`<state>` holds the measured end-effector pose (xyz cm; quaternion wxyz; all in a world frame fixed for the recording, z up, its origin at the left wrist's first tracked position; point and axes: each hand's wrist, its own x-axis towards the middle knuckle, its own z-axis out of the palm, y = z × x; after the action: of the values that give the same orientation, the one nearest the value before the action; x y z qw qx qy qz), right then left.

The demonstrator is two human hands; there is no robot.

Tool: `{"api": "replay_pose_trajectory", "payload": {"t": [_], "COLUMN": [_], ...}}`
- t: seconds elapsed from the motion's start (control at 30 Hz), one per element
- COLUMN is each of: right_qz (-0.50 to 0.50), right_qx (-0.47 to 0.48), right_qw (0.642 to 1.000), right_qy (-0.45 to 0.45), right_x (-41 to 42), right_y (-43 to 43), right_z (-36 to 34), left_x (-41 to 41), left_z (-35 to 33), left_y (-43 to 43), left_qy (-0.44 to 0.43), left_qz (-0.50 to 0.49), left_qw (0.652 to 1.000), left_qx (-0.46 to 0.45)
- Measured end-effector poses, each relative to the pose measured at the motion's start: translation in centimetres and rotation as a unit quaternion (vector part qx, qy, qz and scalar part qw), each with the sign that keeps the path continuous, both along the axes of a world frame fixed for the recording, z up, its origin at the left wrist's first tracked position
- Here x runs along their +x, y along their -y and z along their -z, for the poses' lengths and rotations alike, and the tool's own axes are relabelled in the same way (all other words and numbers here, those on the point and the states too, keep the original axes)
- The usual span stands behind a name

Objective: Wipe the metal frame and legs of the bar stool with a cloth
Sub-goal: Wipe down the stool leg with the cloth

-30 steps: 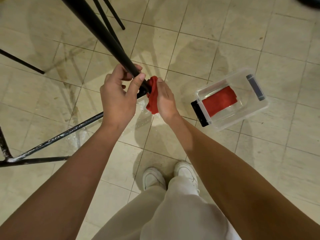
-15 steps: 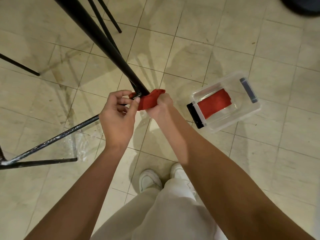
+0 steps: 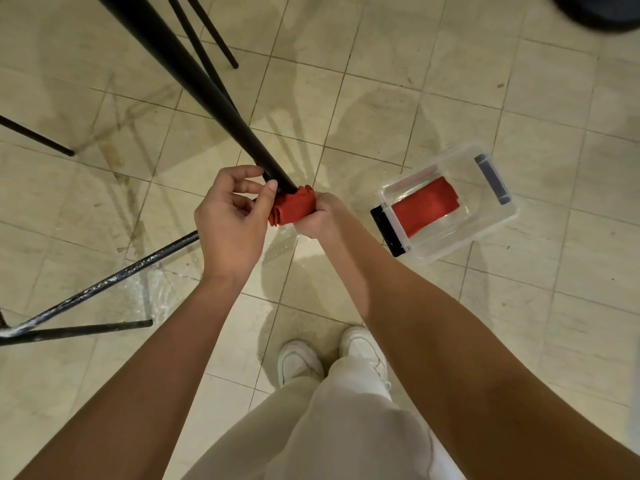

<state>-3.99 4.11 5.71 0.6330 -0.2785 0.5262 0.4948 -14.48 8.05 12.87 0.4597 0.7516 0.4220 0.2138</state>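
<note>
At six o'clock, nearest, stand the person's pale trousers and two white shoes [image 3: 332, 358] on the tiled floor [image 3: 398, 109], with bare tile open around them toward four and eight o'clock. Both forearms reach up to the centre. The left hand [image 3: 230, 216] is half curled, thumb and forefinger pinching at the stool leg [image 3: 194, 81] just above the red cloth [image 3: 292, 209]. The right hand [image 3: 320, 216] is clenched around that cloth, which is bunched about the leg's lower end. The black leg's long axis runs from centre up toward eleven o'clock, widening toward the camera. A scuffed crossbar [image 3: 104, 289] slants off toward eight o'clock. At three o'clock, well apart from the hands, a clear plastic box [image 3: 491, 233] holds a second red cloth [image 3: 426, 209]. Thinner black legs [image 3: 207, 32] stand at twelve o'clock.
</note>
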Motion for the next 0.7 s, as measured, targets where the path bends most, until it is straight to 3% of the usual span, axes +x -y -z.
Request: {"api": "replay_pose_trajectory", "payload": {"t": [0.27,0.37,0.47,0.57,0.7], "right_qz": [-0.077,-0.114,-0.206,-0.214,-0.272], "right_qx": [0.059,-0.037,-0.161,-0.156,-0.174], "right_qw": [0.992,0.977,0.907,0.856,0.741], "right_qy": [0.083,0.177,0.33,0.444,0.588], "right_x": [-1.2,-0.9,-1.0,-2.0,-3.2], "right_y": [2.7,2.6,2.0,1.8,2.1], "right_z": [0.4,1.8,2.3,1.6,2.4], "left_x": [0.0,0.3,0.4,0.5,1.0], "left_z": [0.2,0.3,0.7,1.0,1.3], "left_y": [-0.8,-0.8,-0.6,-0.5,-0.5], "left_qy": [-0.007,-0.008,-0.016,-0.017,-0.003], "left_qz": [-0.001,0.008,0.017,0.011,0.01], "left_qw": [1.0,1.0,1.0,1.0,1.0], "left_qx": [0.007,0.001,0.002,-0.005,-0.02]}}
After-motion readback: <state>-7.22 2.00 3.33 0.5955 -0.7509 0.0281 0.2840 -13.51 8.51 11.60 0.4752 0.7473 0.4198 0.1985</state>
